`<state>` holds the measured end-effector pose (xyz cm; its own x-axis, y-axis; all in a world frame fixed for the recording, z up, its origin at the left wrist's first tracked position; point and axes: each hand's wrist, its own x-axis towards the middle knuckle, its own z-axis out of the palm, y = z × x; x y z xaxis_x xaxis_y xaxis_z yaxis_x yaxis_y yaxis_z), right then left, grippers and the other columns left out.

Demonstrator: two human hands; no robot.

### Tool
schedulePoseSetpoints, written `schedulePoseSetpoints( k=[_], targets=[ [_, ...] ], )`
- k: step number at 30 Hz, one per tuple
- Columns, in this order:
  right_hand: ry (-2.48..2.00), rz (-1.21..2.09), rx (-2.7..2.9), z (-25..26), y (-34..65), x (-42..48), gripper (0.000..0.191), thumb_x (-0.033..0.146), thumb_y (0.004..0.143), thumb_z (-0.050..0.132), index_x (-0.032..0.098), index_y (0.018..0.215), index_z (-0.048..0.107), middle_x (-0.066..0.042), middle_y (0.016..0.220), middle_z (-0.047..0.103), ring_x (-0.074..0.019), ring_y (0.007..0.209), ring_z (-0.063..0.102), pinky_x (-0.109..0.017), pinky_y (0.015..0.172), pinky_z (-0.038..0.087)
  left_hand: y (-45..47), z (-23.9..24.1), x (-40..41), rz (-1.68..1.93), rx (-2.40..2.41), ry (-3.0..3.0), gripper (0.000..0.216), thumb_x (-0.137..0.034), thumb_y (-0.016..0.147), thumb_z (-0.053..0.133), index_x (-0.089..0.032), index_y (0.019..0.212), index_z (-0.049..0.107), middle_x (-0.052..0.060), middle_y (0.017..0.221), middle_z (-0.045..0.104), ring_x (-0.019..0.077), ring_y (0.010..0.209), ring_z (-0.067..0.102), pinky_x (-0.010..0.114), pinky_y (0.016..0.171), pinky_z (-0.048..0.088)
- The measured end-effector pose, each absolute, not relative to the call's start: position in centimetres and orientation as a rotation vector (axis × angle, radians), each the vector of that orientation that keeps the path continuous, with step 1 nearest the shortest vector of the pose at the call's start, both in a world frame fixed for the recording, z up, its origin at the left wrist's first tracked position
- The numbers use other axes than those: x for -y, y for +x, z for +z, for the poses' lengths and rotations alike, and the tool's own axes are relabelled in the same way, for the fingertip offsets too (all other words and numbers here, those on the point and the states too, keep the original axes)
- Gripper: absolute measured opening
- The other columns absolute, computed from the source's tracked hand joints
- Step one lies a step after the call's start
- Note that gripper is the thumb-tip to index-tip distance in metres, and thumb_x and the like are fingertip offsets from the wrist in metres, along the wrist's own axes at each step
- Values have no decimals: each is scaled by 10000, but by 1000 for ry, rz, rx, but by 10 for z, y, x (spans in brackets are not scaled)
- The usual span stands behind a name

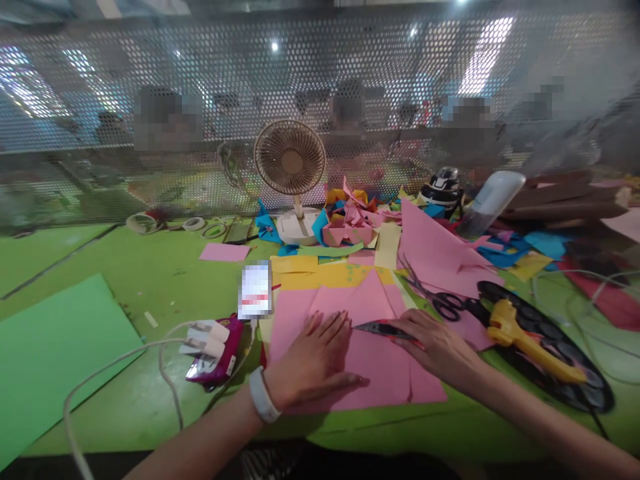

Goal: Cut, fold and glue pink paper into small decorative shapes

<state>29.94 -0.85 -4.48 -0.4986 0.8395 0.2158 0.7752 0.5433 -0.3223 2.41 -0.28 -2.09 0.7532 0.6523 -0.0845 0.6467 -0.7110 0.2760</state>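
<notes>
My left hand [317, 357] lies flat with its fingers out on a pink paper sheet [335, 397]. In my right hand [435, 343] is a dark, pointed blade tool with a red handle [383, 328]; my fingers hide part of it, so its exact kind is unclear. Its tip rests on or just over the pink paper, close to my left fingertips. A folded pink flap [373, 297] rises to a point at the sheet's far side. Yellow paper [335, 275] lies beyond it. Black scissors [447, 305] lie to the right of the sheet.
A yellow glue gun [535, 347] sits on a black tray [600, 393] at right. Left are a phone [255, 290], a purple power strip [230, 353] with cables, and green card [55, 360]. Behind stand a fan [290, 160], paper scraps [350, 223] and a perforated screen [200, 67].
</notes>
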Motion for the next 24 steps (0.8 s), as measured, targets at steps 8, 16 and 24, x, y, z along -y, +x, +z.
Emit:
schedulePoseSetpoints(
  k=[8, 16, 24],
  targets=[
    [-1376, 216, 2393, -52, 309, 16, 253, 279, 900, 473, 230, 1132, 562, -63, 941, 589, -203, 872, 570, -337, 734, 483, 11, -24, 10, 84, -1132, 2681, 786, -654, 850, 291, -227, 1456, 31, 74, 1518, 89, 269, 1384, 98, 456, 1121, 56],
    [-1300, 224, 2402, -47, 299, 11, 250, 270, 894, 483, 238, 1123, 579, -58, 930, 596, -197, 871, 578, -334, 762, 492, 6, -17, 9, 34, -1018, 2642, 766, -655, 846, 309, -260, 1452, 56, 47, 1505, 164, 243, 1377, 152, 433, 1125, 64],
    [-1260, 306, 2425, -42, 293, 9, 244, 241, 883, 508, 226, 1117, 575, -61, 947, 593, -198, 892, 572, -340, 778, 488, 3, -11, 5, 42, -971, 2640, 762, -646, 848, 328, -265, 1452, 60, 44, 1498, 186, 233, 1371, 183, 430, 1128, 63]
  ],
)
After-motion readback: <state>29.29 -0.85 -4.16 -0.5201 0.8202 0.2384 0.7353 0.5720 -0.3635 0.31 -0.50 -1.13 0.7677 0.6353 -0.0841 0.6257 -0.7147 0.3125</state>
